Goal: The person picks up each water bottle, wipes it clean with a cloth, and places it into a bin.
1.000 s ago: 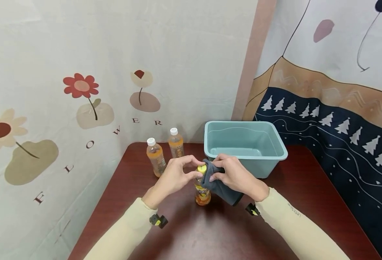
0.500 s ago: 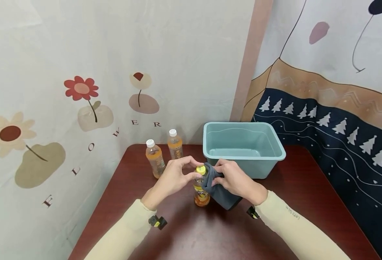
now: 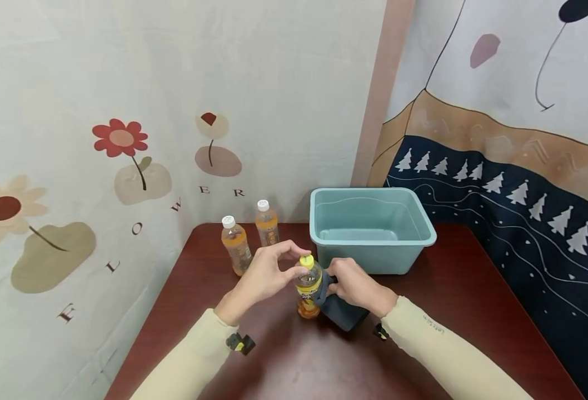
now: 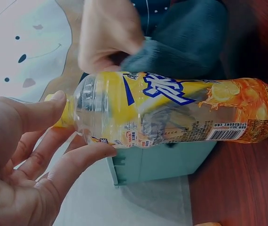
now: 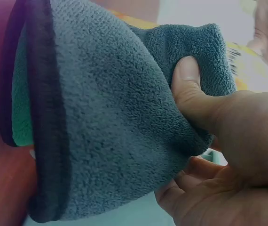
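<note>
An iced-tea bottle [image 3: 307, 297] with a yellow cap [image 3: 307, 261] and a yellow label stands upright on the table. My left hand [image 3: 266, 272] pinches it at the cap, thumb and fingers on either side; the left wrist view shows the bottle [image 4: 171, 113] turned sideways. A dark grey cloth [image 3: 343, 312] hangs from my right hand [image 3: 356, 284], which grips it and presses it to the bottle's right side near the label. In the right wrist view, my thumb lies across the folded cloth [image 5: 110, 108].
Two white-capped bottles, a nearer one [image 3: 236, 250] and a farther one [image 3: 267, 225], stand at the table's back left. Behind my right hand is a light blue tub [image 3: 374, 243]. The dark red table [image 3: 454, 333] meets a printed wall cloth [image 3: 284, 111] at the back.
My right hand has moved down with the cloth, from beside the cap and neck to the bottle's label. The left hand keeps its pinch on the cap.
</note>
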Demonstrator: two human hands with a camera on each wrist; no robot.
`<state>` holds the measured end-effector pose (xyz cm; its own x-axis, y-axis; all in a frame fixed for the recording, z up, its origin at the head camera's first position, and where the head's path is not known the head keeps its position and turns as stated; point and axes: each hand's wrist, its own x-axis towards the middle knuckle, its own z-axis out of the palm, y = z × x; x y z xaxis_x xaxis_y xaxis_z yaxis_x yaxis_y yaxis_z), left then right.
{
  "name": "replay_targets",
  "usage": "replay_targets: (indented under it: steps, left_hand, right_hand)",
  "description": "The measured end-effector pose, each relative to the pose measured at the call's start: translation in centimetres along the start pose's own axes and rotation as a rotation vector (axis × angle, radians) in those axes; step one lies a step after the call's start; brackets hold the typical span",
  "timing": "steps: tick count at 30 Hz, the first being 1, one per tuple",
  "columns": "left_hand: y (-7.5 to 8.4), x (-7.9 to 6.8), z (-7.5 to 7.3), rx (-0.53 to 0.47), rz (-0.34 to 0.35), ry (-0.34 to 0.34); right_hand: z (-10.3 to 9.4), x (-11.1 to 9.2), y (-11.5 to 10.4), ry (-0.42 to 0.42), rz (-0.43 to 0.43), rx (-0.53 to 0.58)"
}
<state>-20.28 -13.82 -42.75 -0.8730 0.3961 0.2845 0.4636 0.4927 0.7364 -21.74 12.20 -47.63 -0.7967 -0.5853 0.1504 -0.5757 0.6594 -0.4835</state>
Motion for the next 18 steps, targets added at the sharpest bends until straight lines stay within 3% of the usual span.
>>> replay_targets:
  steps: [9,18]
  left_hand:
    - [-0.3,-0.2,0.0,-0.026,-0.012,-0.007]
    - [-0.5,0.0,-0.1,-0.034,-0.023,-0.009]
  right_hand:
    - [3.7,0.3,1.6,-0.097,0.003,0.034]
    - [4.2,0.7,2.1,-0.12,0.023,0.041]
